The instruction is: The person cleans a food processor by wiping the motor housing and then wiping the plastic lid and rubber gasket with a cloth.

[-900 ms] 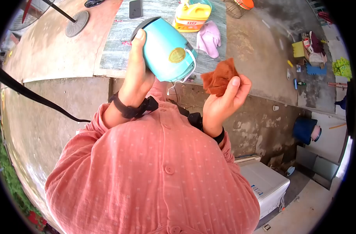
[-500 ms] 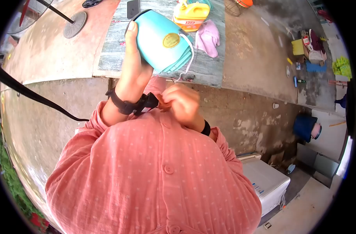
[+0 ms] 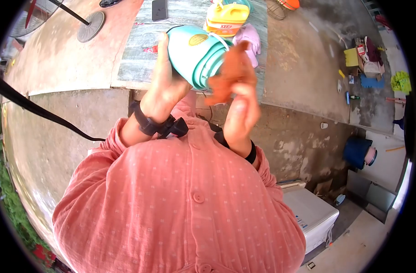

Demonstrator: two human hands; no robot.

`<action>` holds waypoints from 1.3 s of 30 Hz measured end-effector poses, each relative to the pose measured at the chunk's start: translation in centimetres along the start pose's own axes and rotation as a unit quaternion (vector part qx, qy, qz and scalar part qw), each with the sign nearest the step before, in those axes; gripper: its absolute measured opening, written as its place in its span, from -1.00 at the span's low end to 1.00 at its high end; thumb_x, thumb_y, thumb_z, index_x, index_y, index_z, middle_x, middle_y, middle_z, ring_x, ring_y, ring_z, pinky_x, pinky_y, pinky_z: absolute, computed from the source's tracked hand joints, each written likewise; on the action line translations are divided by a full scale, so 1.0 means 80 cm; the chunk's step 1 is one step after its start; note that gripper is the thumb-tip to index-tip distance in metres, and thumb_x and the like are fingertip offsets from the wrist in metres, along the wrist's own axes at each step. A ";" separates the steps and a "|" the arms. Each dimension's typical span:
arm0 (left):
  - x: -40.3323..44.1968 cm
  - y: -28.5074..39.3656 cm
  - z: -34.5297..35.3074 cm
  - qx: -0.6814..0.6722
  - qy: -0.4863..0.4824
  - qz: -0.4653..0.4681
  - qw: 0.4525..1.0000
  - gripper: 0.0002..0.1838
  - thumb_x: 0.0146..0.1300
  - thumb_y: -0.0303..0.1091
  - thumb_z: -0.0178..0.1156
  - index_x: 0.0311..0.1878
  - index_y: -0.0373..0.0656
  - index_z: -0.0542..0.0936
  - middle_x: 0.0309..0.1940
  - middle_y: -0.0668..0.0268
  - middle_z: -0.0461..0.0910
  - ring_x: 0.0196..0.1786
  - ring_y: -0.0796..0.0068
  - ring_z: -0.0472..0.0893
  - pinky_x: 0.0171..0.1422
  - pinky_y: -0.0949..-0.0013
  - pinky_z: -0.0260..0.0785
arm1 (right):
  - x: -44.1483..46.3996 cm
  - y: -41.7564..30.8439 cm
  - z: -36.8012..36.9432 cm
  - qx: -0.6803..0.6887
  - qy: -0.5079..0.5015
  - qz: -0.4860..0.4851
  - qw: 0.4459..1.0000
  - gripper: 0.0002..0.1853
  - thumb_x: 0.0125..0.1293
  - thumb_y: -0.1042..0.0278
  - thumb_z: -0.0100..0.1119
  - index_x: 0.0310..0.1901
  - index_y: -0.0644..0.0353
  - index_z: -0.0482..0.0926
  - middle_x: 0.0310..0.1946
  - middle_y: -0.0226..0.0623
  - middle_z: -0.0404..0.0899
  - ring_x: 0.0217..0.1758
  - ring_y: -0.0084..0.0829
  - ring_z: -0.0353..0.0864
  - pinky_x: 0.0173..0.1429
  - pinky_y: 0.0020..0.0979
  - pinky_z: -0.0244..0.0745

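Note:
My left hand grips a turquoise, tapered, hollow-looking object by its side, the thumb along its wide end. A gold oval label and stepped rings at the narrower end show on it; its exact kind I cannot make out. A white strip, like a handle or cord, curves off its far side. My right hand is closed on an orange-brown cloth, blurred by motion, held up against or just in front of the ringed end. Whether cloth and object touch, I cannot tell.
On the grey wood-patterned table are a phone, a yellow jug and pink-purple gloves. A fan base stands to the left. At lower right is a white appliance; boxes lie farther right.
My right hand has risen from near my lap, bringing the orange-brown cloth up to the turquoise object. My left hand has turned that object, so its ringed end faces me more.

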State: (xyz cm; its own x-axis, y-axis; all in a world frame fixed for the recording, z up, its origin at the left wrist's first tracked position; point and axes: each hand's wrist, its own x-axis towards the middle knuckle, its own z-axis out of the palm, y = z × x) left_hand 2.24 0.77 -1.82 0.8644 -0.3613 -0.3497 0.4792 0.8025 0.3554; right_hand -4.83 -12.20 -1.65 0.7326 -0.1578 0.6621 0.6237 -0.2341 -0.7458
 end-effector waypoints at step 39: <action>-0.028 0.003 -0.028 0.390 -0.110 0.189 0.895 -0.19 -0.20 -0.09 0.41 0.14 -0.19 0.31 -0.07 0.28 0.40 0.04 0.45 0.39 0.13 0.37 0.25 | 0.014 0.023 -0.036 0.556 0.107 0.339 0.752 -0.51 0.38 0.13 -0.23 0.21 0.29 0.18 0.21 -0.11 0.24 0.29 -0.30 0.22 0.31 -0.24 0.17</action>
State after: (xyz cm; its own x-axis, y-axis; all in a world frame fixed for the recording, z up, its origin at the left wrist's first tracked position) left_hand 0.08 2.83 -2.91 0.9549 -0.2879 0.0723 0.0325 0.3435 0.9386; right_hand -3.67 -15.58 -2.09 0.9982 -0.0591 0.0106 0.0577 0.8970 -0.4382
